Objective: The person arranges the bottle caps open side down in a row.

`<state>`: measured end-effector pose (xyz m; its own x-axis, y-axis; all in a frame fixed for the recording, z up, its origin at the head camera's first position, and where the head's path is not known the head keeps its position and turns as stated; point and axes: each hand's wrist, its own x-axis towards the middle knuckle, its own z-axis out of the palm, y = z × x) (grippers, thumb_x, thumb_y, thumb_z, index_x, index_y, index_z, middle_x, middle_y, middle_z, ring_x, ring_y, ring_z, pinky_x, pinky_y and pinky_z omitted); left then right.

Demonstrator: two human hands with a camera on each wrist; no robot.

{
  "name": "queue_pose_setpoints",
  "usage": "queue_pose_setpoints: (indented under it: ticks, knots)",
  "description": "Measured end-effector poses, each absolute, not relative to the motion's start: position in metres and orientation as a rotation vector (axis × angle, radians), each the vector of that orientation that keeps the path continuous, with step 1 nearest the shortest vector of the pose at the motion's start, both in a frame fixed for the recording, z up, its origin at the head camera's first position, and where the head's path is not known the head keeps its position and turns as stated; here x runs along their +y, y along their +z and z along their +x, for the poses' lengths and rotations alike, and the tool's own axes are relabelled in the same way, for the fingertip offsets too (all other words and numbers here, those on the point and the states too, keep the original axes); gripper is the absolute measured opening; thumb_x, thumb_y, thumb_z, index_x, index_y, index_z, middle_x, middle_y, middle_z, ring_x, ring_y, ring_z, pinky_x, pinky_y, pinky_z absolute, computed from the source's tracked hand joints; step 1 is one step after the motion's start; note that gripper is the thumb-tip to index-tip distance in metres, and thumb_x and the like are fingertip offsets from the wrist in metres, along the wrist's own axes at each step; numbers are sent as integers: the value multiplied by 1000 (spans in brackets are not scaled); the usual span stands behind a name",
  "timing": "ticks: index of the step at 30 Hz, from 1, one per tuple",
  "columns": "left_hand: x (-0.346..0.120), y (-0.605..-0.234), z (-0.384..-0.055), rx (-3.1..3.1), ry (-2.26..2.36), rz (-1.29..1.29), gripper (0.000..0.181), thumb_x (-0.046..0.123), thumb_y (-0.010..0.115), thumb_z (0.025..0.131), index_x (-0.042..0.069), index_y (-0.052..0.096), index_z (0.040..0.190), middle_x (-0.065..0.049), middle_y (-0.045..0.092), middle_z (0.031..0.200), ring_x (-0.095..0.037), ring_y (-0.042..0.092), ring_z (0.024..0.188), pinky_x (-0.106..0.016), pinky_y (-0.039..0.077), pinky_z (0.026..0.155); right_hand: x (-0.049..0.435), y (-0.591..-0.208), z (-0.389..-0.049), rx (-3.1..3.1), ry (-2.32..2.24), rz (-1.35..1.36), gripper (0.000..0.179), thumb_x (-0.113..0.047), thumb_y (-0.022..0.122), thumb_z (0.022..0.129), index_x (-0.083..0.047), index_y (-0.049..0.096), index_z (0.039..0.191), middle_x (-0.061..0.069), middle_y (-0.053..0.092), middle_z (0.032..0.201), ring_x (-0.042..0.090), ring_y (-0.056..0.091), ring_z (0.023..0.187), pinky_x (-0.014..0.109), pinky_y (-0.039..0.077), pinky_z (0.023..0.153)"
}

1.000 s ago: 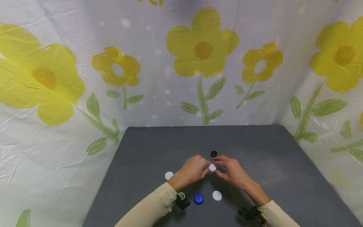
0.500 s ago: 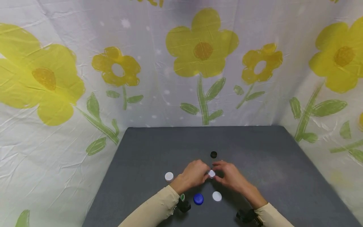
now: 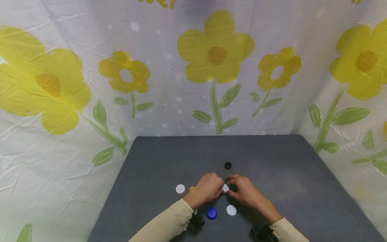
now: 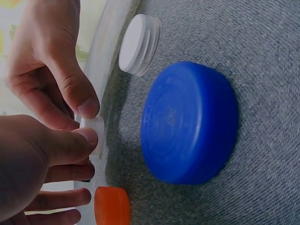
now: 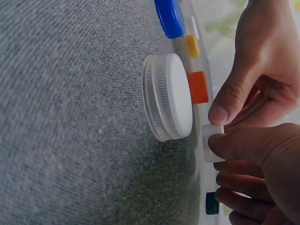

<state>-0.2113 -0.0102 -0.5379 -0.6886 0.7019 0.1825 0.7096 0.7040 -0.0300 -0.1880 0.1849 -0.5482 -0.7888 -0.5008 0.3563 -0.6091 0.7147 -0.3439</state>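
Note:
A small white bottle cap (image 3: 225,188) is between both hands, just above the table. My left hand (image 3: 209,187) pinches its left side, with the thumb flat on the cap in the left wrist view. My right hand (image 3: 246,191) pinches it from the right with thumb and fingers; its other fingers are spread loosely in the right wrist view. Closer to me lie a blue cap (image 3: 212,213) and a white ribbed cap (image 3: 231,210). An orange cap (image 4: 111,206) sits near the left fingers and is hidden in the head view.
A black cap (image 3: 228,165) lies beyond the hands. Left of them are another white cap (image 3: 180,189) and a partly covered yellow cap (image 3: 191,188). A green cap (image 3: 195,211) shows beside the left wrist camera. Flower-printed cloth (image 3: 169,101) surrounds the grey table (image 3: 169,158).
Both hands have drawn slightly toward me with the small white cap between them. The yellow cap has come into view beside the left wrist, while the green cap is more covered.

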Motion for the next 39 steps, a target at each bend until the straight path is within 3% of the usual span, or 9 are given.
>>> queue_pose_setpoints:
  ticks: [14, 23, 29, 39]
  knots:
    - [-6, -544, -206, -2692, 80, -1127, 18, 40, 80, 82, 23, 75, 82, 2, 70, 75, -19, 66, 72, -37, 54, 62, 184, -553, -187, -2765, 630, 865, 23, -13, 82, 77, -6, 78, 98, 15, 71, 117, 35, 69, 108, 50, 54, 92]
    - [-12, -534, -215, -2736, -27, -1136, 27, 42, 81, 80, 21, 66, 69, 1, 65, 70, -20, 64, 67, -38, 52, 59, 193, -543, -190, -2741, 662, 860, 29, -13, 82, 77, -2, 76, 103, 18, 70, 119, 39, 68, 109, 54, 52, 94]
    - [-14, -521, -230, -2780, -59, -1113, 27, 41, 78, 84, 19, 67, 74, 0, 66, 73, -21, 65, 67, -38, 51, 57, 199, -531, -200, -2743, 604, 784, 35, -18, 82, 80, -1, 75, 109, 19, 69, 122, 42, 66, 113, 55, 50, 96]
    - [-10, -504, -250, -2797, -106, -1066, 23, 39, 76, 88, 16, 71, 86, 1, 69, 79, -18, 67, 71, -35, 55, 60, 206, -517, -221, -2694, 588, 748, 31, -16, 81, 80, 1, 75, 106, 20, 70, 119, 39, 68, 109, 55, 49, 100]
